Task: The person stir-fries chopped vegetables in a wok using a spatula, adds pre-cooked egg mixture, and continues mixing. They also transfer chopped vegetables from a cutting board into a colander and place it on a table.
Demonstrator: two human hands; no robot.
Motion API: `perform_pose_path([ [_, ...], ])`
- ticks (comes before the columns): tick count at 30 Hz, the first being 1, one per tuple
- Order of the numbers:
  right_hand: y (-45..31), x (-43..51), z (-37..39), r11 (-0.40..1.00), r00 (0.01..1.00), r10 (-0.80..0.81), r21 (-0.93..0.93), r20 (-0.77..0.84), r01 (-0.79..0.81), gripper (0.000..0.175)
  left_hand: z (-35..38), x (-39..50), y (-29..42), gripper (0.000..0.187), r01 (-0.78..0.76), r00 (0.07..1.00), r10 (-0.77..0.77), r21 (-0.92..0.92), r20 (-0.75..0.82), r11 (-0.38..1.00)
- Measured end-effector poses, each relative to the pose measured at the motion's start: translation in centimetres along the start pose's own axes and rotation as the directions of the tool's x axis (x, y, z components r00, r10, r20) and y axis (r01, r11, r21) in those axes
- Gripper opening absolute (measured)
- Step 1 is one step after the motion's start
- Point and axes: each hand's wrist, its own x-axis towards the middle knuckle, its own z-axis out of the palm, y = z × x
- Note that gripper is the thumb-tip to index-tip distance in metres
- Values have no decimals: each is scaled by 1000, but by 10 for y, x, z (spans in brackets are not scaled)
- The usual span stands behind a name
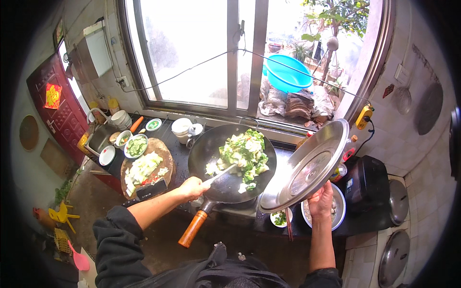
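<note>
A wok [205,158] with a wooden handle stands before me, holding chopped leafy greens [248,153]. My left hand [193,188] grips the light-coloured handle of a cooking utensil [219,174], whose far end reaches into the greens. In my right hand [320,201] is a large round metal lid or shallow pan [309,172], tilted beside the wok's right edge. Left of the wok, a round wooden chopping board [167,154] bears sliced pale vegetable [144,169], red pieces and a cleaver [152,190].
Bowls, one with sliced cucumber [136,145], stand near the sink [102,138]. A small bowl of chopped greens [280,218], chopsticks [289,226] and a metal basin [340,212] lie below the lid. Further right is a black appliance [371,187]. The window frame [201,109] borders the counter's back.
</note>
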Motion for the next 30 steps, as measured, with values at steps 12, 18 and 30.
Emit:
perform_pose_path([
  [12, 3, -12, -4, 999, 996, -2, 36, -87, 5, 12, -70, -55, 21, 31, -106, 915, 311, 591, -257, 800],
  [18, 5, -14, 4, 1000, 999, 10, 19, -44, -9, 15, -49, -101, 34, 17, -124, 751, 636, 909, -176, 398],
  [30, -3, -14, 1, 999, 998, 14, 34, -58, -12, 12, -65, -130, 72, 40, -127, 474, 877, 979, -82, 161],
])
